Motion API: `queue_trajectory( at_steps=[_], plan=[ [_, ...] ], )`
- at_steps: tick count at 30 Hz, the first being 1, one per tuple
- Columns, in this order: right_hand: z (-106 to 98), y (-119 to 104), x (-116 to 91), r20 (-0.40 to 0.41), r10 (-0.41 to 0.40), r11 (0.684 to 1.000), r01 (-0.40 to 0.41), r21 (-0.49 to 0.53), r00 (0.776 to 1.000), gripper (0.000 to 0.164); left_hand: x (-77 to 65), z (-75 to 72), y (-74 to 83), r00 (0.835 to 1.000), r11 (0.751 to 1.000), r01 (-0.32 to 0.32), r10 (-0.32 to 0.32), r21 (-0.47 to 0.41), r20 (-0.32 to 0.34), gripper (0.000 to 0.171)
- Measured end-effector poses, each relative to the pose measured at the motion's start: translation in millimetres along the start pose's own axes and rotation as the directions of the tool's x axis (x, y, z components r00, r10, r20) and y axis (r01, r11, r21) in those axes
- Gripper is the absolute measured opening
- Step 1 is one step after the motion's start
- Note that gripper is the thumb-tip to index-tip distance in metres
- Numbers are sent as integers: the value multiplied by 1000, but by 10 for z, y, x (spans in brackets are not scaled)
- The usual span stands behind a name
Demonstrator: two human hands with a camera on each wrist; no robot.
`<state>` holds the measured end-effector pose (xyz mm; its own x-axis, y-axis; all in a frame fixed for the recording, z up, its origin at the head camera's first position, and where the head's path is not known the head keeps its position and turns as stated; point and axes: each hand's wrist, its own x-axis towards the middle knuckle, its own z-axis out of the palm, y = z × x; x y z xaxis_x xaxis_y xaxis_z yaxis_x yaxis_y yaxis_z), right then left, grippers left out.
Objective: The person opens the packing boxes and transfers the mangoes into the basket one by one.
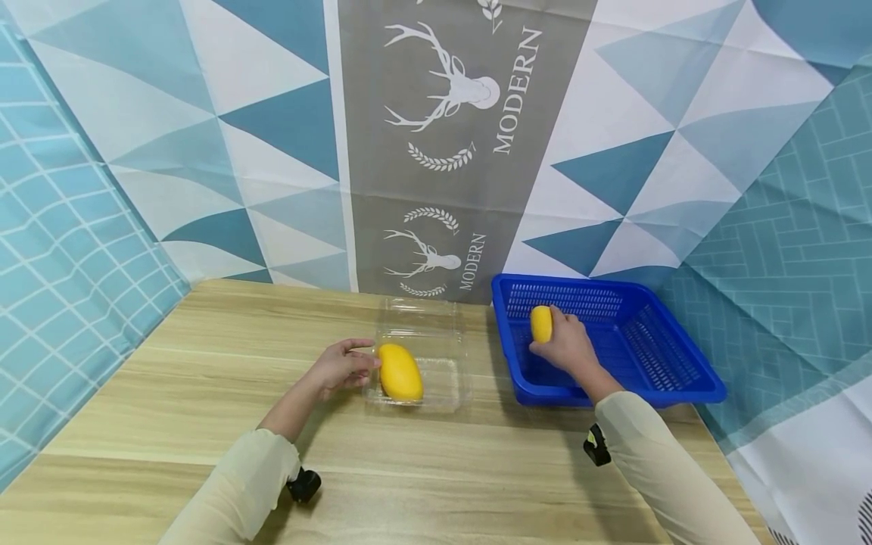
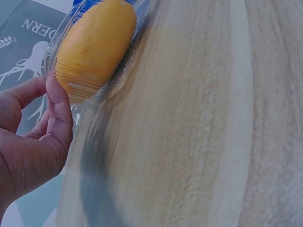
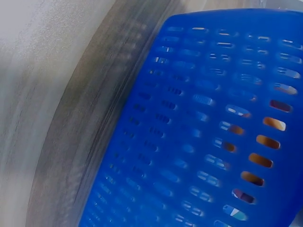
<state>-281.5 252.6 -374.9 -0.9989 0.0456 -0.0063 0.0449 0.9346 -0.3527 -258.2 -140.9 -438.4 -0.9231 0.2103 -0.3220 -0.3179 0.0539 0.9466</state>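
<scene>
The yellow, smooth, oval mango in your grasp (image 1: 541,325) is over the left part of the blue plastic slotted basket (image 1: 708,395), directly left of your right hand (image 1: 567,344). Your fingers curl round its right side and hold it firmly, it seems; they cover enough of it that you cannot be sure of its long axis. The clear plastic hinged container (image 1: 446,371) lies left of that and slightly nearer, with the basket's left rim in between.

Inside the container, the second yellow mango (image 1: 400,373) takes the left half, its long axis slanting from far left to near right. The bare half is on the right, facing the basket, so your right hand is the nearer one to the held fruit while your left hand (image 1: 343,365) is at the opposite side of the container. There your left fingertips appear to pinch its left edge lightly.

The left wrist view shows what the head view leaves unclear: a ridged transparent wall separates your fingers from the second mango. The right wrist view shows neither your fingers nor their hold, only the basket's outside wall beside the wood-grain tabletop (image 1: 436,469); orange-yellow shows through some slots, probably fruit behind the wall.
</scene>
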Motion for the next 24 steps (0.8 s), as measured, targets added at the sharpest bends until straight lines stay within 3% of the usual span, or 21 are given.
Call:
queue_trajectory(
  at_steps=[24],
  plan=[
    [-19, 100, 48, -9, -23, 1000, 23, 1, 1000, 87, 25, 2, -30, 1000, 1000, -23, 23, 6, 2, 62]
  ],
)
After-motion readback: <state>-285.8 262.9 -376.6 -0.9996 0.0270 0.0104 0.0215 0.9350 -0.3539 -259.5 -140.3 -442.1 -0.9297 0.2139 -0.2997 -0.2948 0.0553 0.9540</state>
